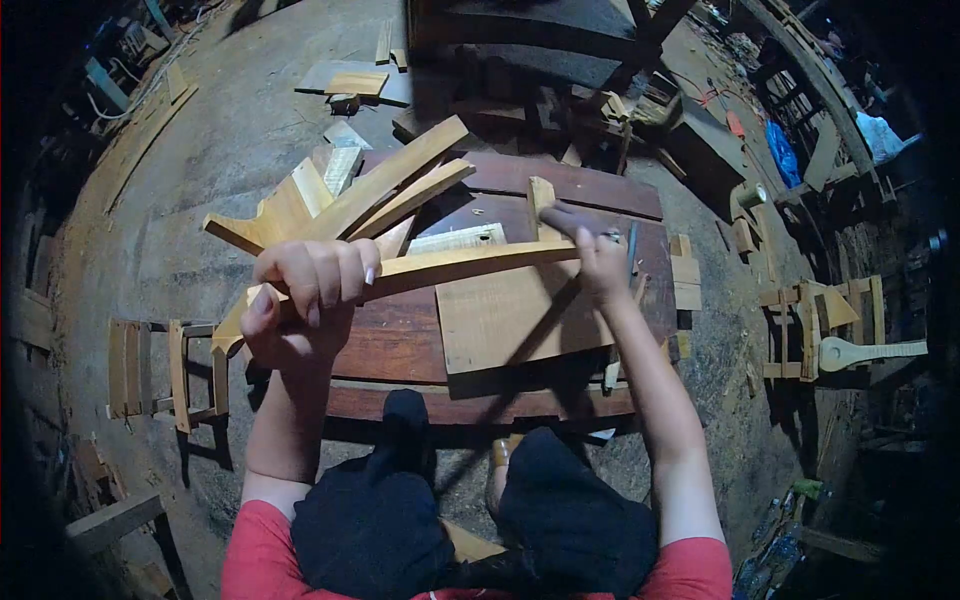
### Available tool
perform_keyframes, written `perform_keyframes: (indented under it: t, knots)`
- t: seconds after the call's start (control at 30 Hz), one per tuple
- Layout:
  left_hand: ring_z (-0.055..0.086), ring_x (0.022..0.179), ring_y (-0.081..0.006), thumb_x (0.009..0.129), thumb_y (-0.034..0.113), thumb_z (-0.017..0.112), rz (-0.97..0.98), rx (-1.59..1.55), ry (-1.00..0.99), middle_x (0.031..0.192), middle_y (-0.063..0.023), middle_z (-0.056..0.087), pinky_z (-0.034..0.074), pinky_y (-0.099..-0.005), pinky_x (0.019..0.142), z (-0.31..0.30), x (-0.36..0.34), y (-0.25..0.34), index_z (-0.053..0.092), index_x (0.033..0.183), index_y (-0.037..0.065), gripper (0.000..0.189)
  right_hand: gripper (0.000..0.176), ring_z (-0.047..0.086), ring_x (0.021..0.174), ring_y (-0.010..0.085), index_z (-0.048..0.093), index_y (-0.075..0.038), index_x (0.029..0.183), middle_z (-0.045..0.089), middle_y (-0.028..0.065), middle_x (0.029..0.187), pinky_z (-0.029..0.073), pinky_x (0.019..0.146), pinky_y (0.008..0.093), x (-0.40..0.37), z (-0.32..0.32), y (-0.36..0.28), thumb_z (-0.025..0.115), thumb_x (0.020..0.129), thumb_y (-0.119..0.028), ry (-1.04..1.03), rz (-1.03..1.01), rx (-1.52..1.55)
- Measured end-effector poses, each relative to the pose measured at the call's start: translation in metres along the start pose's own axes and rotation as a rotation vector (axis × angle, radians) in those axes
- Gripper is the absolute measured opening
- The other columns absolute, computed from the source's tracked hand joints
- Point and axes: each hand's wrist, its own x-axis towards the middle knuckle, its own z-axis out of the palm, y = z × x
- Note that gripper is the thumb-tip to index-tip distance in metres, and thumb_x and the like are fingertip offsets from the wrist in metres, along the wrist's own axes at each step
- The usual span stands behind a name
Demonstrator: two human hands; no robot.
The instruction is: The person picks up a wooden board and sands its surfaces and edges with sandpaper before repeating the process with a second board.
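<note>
My left hand [312, 285] is wrapped round the near end of a long, slightly curved wooden piece [470, 263], which is held at a slant over the low table. At its far end, my right hand [603, 268] is closed on a dark bar-shaped tool [575, 218], blurred and partly hidden by the fingers. The tool overlaps the tip of the wooden piece in this view. Below the piece lies a flat light wooden board [505, 325] on the reddish-brown tabletop [390, 345], crossed by a dark shadow.
Several cut wooden pieces [395, 185] are piled at the table's back left. A short block [541, 193] stands at the back. Small wooden frames stand on the floor at the left [180, 375] and right [808, 330]. Scraps [358, 84] lie beyond the table.
</note>
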Motion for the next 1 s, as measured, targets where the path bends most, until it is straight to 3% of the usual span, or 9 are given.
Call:
perform_keyframes:
  t: [0.07, 0.2, 0.37, 0.47, 0.53, 0.6, 0.73, 0.83, 1.0]
  knots:
    - [0.032, 0.046, -0.0122, 0.071, 0.034, 0.039, 0.005, 0.005, -0.002, 0.046, 0.0017, 0.031, 0.029, -0.0278, 0.056, 0.001, 0.001, 0.000, 0.035, 0.052, 0.011, 0.029, 0.036, 0.056, 0.051, 0.0270, 0.057, 0.001, 0.064, 0.053, 0.0164, 0.052, 0.043, 0.050, 0.0354, -0.004, 0.019, -0.031, 0.039, 0.080, -0.025, 0.094, -0.090, -0.038]
    - [0.031, 0.043, -0.0123, 0.069, 0.033, 0.041, -0.015, 0.021, -0.047, 0.043, 0.0022, 0.029, 0.029, -0.0280, 0.055, 0.004, -0.001, 0.002, 0.035, 0.050, 0.011, 0.029, 0.023, 0.054, 0.067, 0.0300, 0.054, 0.005, 0.073, 0.054, 0.0184, 0.069, 0.041, 0.061, 0.0317, -0.013, 0.018, -0.072, 0.045, 0.077, -0.017, -0.039, -0.471, 0.161]
    - [0.031, 0.042, -0.0123, 0.068, 0.032, 0.041, -0.011, 0.035, 0.028, 0.043, 0.0021, 0.030, 0.029, -0.0280, 0.055, -0.002, -0.007, 0.001, 0.035, 0.050, 0.011, 0.028, 0.029, 0.053, 0.081, 0.0293, 0.053, 0.004, 0.085, 0.056, 0.0177, 0.084, 0.039, 0.070, 0.0315, -0.014, 0.022, 0.024, 0.037, 0.079, -0.019, -0.042, -0.054, -0.007]
    - [0.031, 0.043, -0.0121, 0.069, 0.031, 0.041, 0.008, 0.003, 0.017, 0.044, 0.0021, 0.030, 0.029, -0.0282, 0.055, -0.002, -0.006, -0.001, 0.035, 0.051, 0.011, 0.028, 0.029, 0.052, 0.087, 0.0251, 0.057, -0.009, 0.090, 0.055, 0.0128, 0.091, 0.041, 0.076, 0.0328, -0.002, 0.002, 0.034, 0.033, 0.080, -0.019, 0.285, -0.306, -0.144]
    - [0.030, 0.043, -0.0117, 0.069, 0.031, 0.040, -0.009, -0.006, -0.001, 0.045, 0.0021, 0.030, 0.029, -0.0283, 0.055, 0.000, -0.002, 0.000, 0.035, 0.052, 0.011, 0.027, 0.033, 0.045, 0.100, 0.0228, 0.054, -0.012, 0.100, 0.048, 0.0145, 0.105, 0.033, 0.085, 0.0322, -0.002, 0.006, 0.022, 0.029, 0.079, -0.017, -0.016, 0.087, -0.184]
    - [0.029, 0.043, -0.0113, 0.070, 0.030, 0.039, -0.002, -0.011, 0.002, 0.045, 0.0021, 0.029, 0.029, -0.0282, 0.055, 0.000, 0.001, -0.001, 0.034, 0.052, 0.011, 0.027, 0.038, 0.055, 0.061, 0.0309, 0.055, 0.003, 0.067, 0.053, 0.0182, 0.057, 0.041, 0.059, 0.0383, -0.006, 0.018, -0.020, 0.040, 0.079, -0.030, -0.027, 0.185, 0.024]
    - [0.029, 0.043, -0.0111, 0.070, 0.030, 0.039, -0.008, -0.009, 0.006, 0.045, 0.0021, 0.029, 0.028, -0.0282, 0.055, 0.002, -0.003, 0.000, 0.034, 0.052, 0.011, 0.027, 0.027, 0.054, 0.068, 0.0219, 0.055, 0.001, 0.076, 0.055, 0.0142, 0.072, 0.041, 0.061, 0.0273, -0.024, 0.018, -0.066, 0.046, 0.077, -0.025, 0.033, -0.332, 0.303]
    - [0.030, 0.045, -0.0111, 0.071, 0.030, 0.038, 0.017, -0.010, 0.048, 0.046, 0.0017, 0.029, 0.028, -0.0285, 0.057, 0.000, -0.009, -0.001, 0.034, 0.054, 0.010, 0.027, 0.026, 0.056, 0.078, 0.0244, 0.054, -0.006, 0.094, 0.057, 0.0163, 0.080, 0.043, 0.068, 0.0290, -0.016, 0.014, -0.001, 0.045, 0.077, -0.024, -0.169, 0.243, 0.109]
    - [0.032, 0.050, -0.0118, 0.074, 0.029, 0.038, 0.007, -0.013, 0.081, 0.051, 0.0005, 0.031, 0.029, -0.0285, 0.061, -0.015, -0.007, -0.002, 0.036, 0.059, 0.009, 0.025, 0.032, 0.046, 0.099, 0.0240, 0.049, -0.015, 0.106, 0.048, 0.0100, 0.108, 0.035, 0.082, 0.0284, -0.017, -0.020, 0.089, 0.030, 0.081, -0.019, 0.054, 0.057, -0.011]
